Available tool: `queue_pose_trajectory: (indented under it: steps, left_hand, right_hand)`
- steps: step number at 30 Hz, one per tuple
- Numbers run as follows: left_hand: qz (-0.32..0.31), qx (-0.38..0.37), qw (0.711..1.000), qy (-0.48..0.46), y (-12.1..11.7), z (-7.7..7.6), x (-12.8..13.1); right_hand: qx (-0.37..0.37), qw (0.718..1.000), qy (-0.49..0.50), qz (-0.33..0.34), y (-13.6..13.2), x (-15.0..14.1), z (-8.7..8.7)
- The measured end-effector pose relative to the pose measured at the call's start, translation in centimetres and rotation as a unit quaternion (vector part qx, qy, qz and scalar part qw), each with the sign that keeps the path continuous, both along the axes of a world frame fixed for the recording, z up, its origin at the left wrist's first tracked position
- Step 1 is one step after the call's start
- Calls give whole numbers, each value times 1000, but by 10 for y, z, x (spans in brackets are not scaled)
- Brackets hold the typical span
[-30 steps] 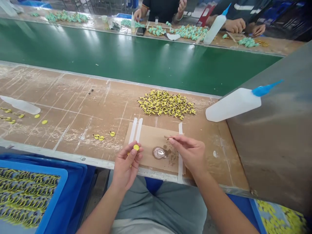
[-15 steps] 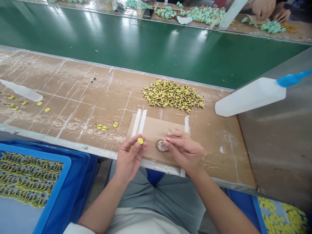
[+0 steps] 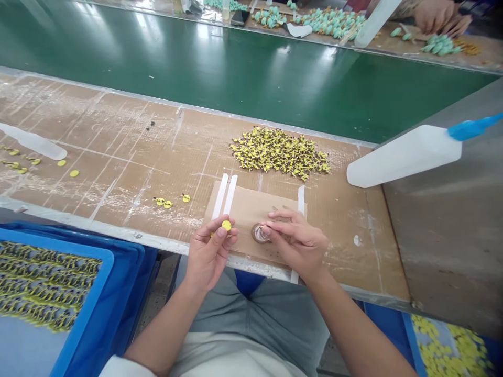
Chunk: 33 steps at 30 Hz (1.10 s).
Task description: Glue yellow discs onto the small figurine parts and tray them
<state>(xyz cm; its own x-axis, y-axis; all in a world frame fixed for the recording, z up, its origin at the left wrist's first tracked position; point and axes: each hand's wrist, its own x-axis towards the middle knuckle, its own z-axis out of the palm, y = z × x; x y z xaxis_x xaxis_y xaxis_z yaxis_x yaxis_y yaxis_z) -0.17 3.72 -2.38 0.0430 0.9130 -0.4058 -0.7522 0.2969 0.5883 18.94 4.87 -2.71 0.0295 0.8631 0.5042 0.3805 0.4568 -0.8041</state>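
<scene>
My left hand (image 3: 210, 251) pinches a small round yellow disc (image 3: 227, 225) between thumb and fingers, its flat face turned up. A bit of a second yellow piece shows by the curled fingers. My right hand (image 3: 296, 242) is closed in a pinch above a small round dish (image 3: 254, 240) with whitish, glossy contents. What lies between those fingertips is too small to make out. Both hands are over a cardboard sheet (image 3: 245, 209) held with white tape strips. Beyond them lies a heap of small yellow-and-black pieces (image 3: 279, 153).
Joined yellow discs (image 3: 167, 204) lie left of the cardboard. A white bottle with a blue nozzle (image 3: 404, 156) leans at right; another white bottle (image 3: 33, 142) lies at left. Blue trays (image 3: 106, 267) flank me. Across the green belt (image 3: 220, 68), another person's hands (image 3: 436, 18) handle mint-green pieces.
The view has shifted very slightly. Both hands keep nearly the same place and grip, the right fingertips still over the dish.
</scene>
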Motion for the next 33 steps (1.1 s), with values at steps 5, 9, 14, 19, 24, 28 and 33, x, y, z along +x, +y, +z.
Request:
queue_pose_trajectory:
  steps: [5, 9, 14, 19, 24, 28, 33]
  left_hand:
    - [-4, 2, 1000, 4, -1, 1, 0]
    - [-3, 4, 1000, 4, -1, 0, -1]
    - [-1, 6, 1000, 3, 0, -1, -2]
    - [0, -1, 1000, 6, 0, 1, -2]
    - [-4, 1, 1000, 4, 1, 1, -1]
    - [-7, 3, 1000, 3, 0, 0, -2]
    - [-9, 1, 1000, 2, -1, 0, -3]
  right_hand:
    - [6, 1000, 4, -2, 0, -1, 0]
    - [10, 1000, 24, 12, -1, 2, -3]
    - [34, 999, 25, -23, -3, 11, -5]
    - [88, 993, -69, 24, -1, 15, -2]
    - [83, 991, -97, 49, 1, 15, 1]
    - [85, 989, -107, 52, 1, 14, 1]
    - [87, 988, -113, 55, 0, 14, 0]
